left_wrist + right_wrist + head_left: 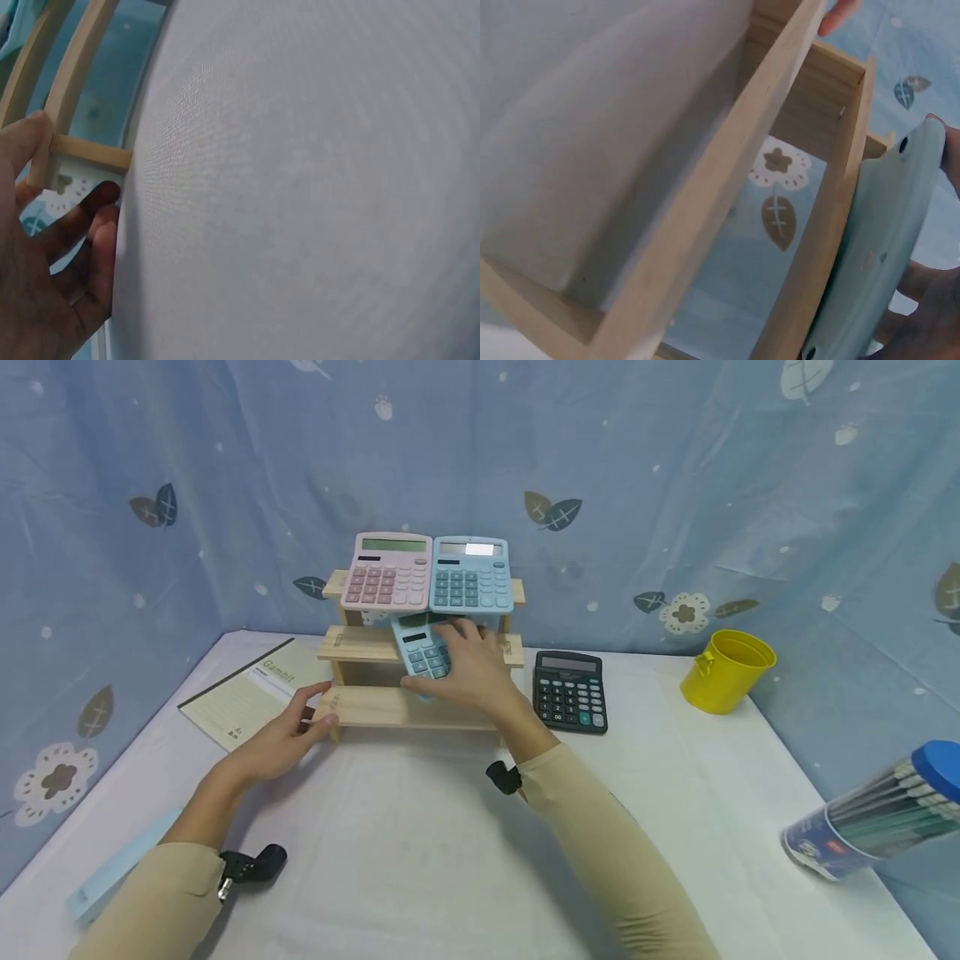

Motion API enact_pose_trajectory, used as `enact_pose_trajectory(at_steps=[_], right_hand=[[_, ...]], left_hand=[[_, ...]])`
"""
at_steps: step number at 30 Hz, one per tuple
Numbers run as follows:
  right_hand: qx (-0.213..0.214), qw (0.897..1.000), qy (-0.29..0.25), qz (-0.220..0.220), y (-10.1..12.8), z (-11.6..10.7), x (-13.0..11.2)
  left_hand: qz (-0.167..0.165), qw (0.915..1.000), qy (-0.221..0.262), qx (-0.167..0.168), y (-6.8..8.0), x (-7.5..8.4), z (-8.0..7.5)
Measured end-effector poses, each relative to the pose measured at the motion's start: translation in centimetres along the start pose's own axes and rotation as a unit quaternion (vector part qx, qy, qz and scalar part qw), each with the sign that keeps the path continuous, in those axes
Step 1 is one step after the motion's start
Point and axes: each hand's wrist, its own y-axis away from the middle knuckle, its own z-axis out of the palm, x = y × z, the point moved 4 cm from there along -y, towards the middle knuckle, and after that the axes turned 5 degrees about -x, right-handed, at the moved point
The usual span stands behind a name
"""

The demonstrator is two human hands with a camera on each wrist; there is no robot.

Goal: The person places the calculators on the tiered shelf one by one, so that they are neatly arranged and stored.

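Note:
A three-step wooden rack (375, 706) stands at the back of the table. My left hand (281, 739) grips the left end of its lowest step, thumb on the front and fingers behind; the left wrist view shows the thumb on the wood (64, 97). With my right hand (480, 668) I hold a light-blue calculator (420, 647), tilted, at the middle step. In the right wrist view this calculator (889, 232) is edge-on beside the step, the fingers on its far side. On the top step a pink calculator (386, 572) and another light-blue calculator (471, 575) lean side by side.
Right of the rack lies a black calculator (570, 692). A yellow bucket (723, 672) and a clear tub of pencils (870, 818) with a blue lid stand farther right. On the left are a Gambit notepad (251, 693) and a light-blue box (120, 868), partly hidden by my sleeve.

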Motion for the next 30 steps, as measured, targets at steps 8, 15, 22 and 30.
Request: enact_pose_trajectory(at_steps=[8,15,22,30], right_hand=[[-0.093,0.994,-0.040,-0.046,-0.4,-0.4,0.0],[-0.078,0.992,-0.065,-0.081,-1.1,-0.1,-0.6],[-0.049,0.993,-0.076,-0.069,-2.0,0.9,-1.1],[-0.019,0.994,-0.104,-0.038,-2.6,1.6,-1.4]], left_hand=[[0.003,1.0000,0.006,-0.001,0.2,0.1,0.0],[-0.019,0.9998,0.006,0.002,0.5,-0.4,-0.3],[-0.020,0.9998,0.010,0.001,0.6,-0.6,-0.1],[-0.010,0.9999,0.008,-0.001,-0.2,-0.4,-0.1]])
